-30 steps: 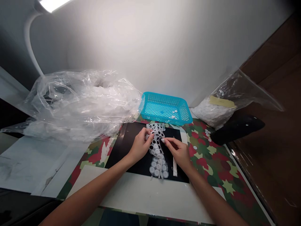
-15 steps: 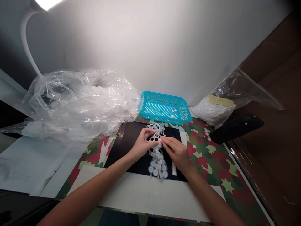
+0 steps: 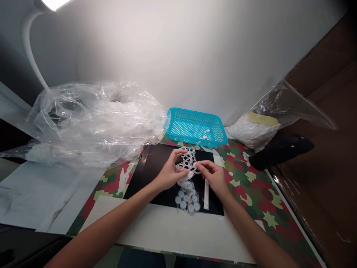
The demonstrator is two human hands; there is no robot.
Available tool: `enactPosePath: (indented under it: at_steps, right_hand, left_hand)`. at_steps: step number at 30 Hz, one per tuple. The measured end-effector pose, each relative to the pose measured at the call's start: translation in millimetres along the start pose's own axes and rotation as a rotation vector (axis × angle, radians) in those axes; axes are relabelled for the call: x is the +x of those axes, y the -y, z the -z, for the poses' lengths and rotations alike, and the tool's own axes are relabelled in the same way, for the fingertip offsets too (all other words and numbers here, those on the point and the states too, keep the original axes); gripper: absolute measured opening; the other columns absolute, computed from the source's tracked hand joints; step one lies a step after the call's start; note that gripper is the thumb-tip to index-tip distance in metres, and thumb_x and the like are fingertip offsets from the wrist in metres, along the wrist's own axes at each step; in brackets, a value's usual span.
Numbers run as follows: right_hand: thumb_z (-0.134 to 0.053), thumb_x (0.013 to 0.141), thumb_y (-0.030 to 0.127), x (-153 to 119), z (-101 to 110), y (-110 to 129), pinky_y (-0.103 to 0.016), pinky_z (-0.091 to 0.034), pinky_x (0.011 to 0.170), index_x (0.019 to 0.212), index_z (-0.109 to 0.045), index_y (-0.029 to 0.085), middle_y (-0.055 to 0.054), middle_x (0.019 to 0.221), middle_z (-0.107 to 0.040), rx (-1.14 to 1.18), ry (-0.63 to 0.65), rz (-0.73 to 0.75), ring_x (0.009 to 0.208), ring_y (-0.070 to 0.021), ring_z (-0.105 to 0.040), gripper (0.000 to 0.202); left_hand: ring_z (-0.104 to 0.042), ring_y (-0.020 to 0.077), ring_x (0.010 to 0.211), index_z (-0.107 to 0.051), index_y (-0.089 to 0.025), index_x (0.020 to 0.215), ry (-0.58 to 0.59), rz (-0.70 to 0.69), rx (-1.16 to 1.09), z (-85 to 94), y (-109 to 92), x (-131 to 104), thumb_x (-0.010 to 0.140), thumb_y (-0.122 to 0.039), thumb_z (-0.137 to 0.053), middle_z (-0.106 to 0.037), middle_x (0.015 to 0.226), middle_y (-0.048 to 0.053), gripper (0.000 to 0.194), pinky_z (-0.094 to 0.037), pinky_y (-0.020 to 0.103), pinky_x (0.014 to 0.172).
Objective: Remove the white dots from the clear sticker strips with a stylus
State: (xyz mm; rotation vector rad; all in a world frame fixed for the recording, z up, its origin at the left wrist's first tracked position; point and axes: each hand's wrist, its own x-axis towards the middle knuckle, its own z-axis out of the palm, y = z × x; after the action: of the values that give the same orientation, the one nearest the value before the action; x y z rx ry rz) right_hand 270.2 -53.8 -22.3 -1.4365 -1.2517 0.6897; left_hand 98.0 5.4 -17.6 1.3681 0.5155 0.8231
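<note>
Between my hands is a white lattice-like sheet with round holes (image 3: pixel 189 158), raised over a black mat (image 3: pixel 157 158). My left hand (image 3: pixel 167 173) grips its left side, thumb low and fingers above. At its right edge my right hand (image 3: pixel 216 178) has thumb and forefinger pinched together; whether they hold the sheet or a small white piece cannot be made out. Below the sheet, toward me, hangs or lies a cluster of round whitish caps (image 3: pixel 186 201), partly covered by translucent material. A narrow white strip (image 3: pixel 206 195) lies right of the caps.
Behind the mat stands a blue basket (image 3: pixel 195 141) with a few white discs inside. A large clear plastic bag (image 3: pixel 97 123) fills the left. Toward the right are a bag of white pieces (image 3: pixel 248 132), a black object (image 3: pixel 281 152) and loose discs (image 3: pixel 245 156). A lamp (image 3: pixel 28 41) arches overhead.
My right hand has shifted slightly right, away from the left hand, and more of the holed sheet shows between them. The left hand stays nearly in place.
</note>
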Motion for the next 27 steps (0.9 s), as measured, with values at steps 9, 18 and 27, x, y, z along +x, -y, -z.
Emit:
enactPosePath:
  at_steps: [9, 18, 27]
  right_hand:
    - [-0.063, 0.083, 0.038, -3.6, 11.9, 4.7, -0.029, -0.049, 0.059, 0.088, -0.069, 0.020, -0.005, 0.085, -0.069, -0.067, -0.354, 0.102, 0.070, -0.0176, -0.061, 0.019]
    - [-0.055, 0.091, 0.018, -12.4, 2.0, 11.4, -0.037, -0.052, 0.078, 0.106, -0.066, 0.025, -0.006, 0.100, -0.070, -0.426, 0.080, 0.572, 0.089, -0.0210, -0.063, 0.020]
    - [-0.060, 0.088, 0.024, -5.8, 12.5, 12.9, -0.031, -0.054, 0.077, 0.102, -0.069, 0.025, -0.005, 0.099, -0.068, -0.256, 0.238, 0.412, 0.091, -0.0190, -0.065, 0.017]
  left_hand:
    - [-0.043, 0.0246, 0.124, -0.048, -0.021, 0.115, -0.088, 0.028, -0.033, 4.2, 5.1, 5.0, 0.074, -0.017, -0.067, -0.047, 0.132, 0.011, 0.046, -0.047, 0.022, 0.072]
    - [-0.055, 0.0180, 0.106, -0.043, -0.027, 0.124, -0.031, 0.156, -0.166, 4.1, -0.4, 3.9, 0.068, -0.015, -0.073, -0.040, 0.141, 0.010, 0.065, -0.047, 0.028, 0.081]
    - [-0.057, 0.0106, 0.089, -0.036, -0.033, 0.132, 0.041, 0.189, -0.175, 7.4, 0.7, 3.3, 0.069, -0.014, -0.073, -0.035, 0.145, 0.009, 0.075, -0.046, 0.025, 0.075]
